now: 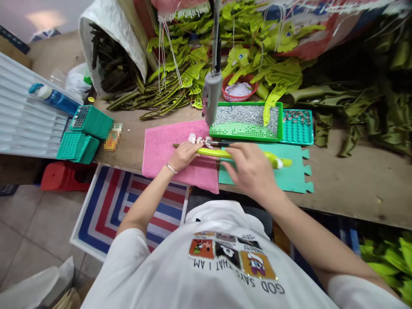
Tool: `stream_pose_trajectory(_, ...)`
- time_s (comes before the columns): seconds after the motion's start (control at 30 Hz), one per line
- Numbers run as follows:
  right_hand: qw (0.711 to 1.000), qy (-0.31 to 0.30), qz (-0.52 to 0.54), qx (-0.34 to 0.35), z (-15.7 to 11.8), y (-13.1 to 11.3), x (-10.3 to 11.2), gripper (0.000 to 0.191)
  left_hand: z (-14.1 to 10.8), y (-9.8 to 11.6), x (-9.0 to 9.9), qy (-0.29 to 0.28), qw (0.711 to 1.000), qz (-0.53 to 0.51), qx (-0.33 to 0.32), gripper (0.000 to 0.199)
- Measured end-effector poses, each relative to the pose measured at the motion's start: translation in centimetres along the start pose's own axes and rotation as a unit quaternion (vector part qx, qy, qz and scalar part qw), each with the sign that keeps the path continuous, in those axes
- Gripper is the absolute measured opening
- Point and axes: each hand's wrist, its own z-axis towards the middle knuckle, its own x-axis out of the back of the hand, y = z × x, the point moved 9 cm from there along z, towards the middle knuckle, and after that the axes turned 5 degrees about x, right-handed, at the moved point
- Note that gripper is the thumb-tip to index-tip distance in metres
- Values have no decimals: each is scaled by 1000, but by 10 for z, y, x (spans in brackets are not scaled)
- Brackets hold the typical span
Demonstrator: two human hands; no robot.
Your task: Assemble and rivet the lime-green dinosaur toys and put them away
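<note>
A long, slim yellow-green toy part lies crosswise in front of me, with a white spot near its right end and a darker, thin left end. My left hand is closed around its left portion, over the pink towel. Over its right half, my right hand curls loosely, fingertips at the part and thumb held apart below. Beneath this hand is a teal foam mat. A dark, slim rod with a metal tip and a small white bundle lie just behind the part.
Behind my hands stands a green tray of small metal pieces, beside a teal tray. A grey hanging tool dangles above. Yellow-green parts pile up behind a red basket. Teal trays are stacked left.
</note>
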Motion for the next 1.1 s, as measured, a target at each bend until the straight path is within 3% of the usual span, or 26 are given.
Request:
stream_pose_trajectory(0.1,999,-23,-1,31,24,-20,-49,24,3,-4,0,16,1000,-21,3,41)
stream_pose_trajectory(0.2,998,-16,-34,41,34,-21,-75,23,5,-4,1,20,999,-26,5,39)
stream_pose_trajectory(0.37,995,44,-65,60,22,-35,-68,30,-2,21,23,73,995,-6,-61,30)
stream_pose_trajectory(0.47,994,75,-37,71,9,-54,-70,25,-14,27,38,108,991,-5,-74,36)
stream_pose_trajectory(0.57,992,100,-5,81,-6,-60,-72,26,-28,24,36,87,992,-8,-88,43)
stream_pose_trajectory(0.67,983,150,30,98,-27,-46,-45,26,-37,24,23,43,995,-4,-90,50)
stream_pose_trajectory(0.73,984,173,22,31,-40,-12,-15,26,-35,31,17,29,998,5,-59,56)
stream_pose_trajectory(0.8,979,160,-22,-128,-53,38,9,25,-26,49,9,24,1000,5,-19,65)
stream_pose_trajectory(0.87,948,88,-50,-303,-71,84,16,32,-10,78,-3,15,1000,-9,1,82)
stream_pose_trajectory(0.93,909,-17,-39,-414,-85,109,4,40,10,107,-22,-9,1000,-9,19,104)
stream_pose_trajectory(1.0,885,-95,-14,-455,-92,114,-15,40,27,125,-43,-32,998,14,48,123)
stream_pose_trajectory(1.1,886,-130,17,-444,-92,112,-33,38,42,133,-65,-64,992,61,93,125)
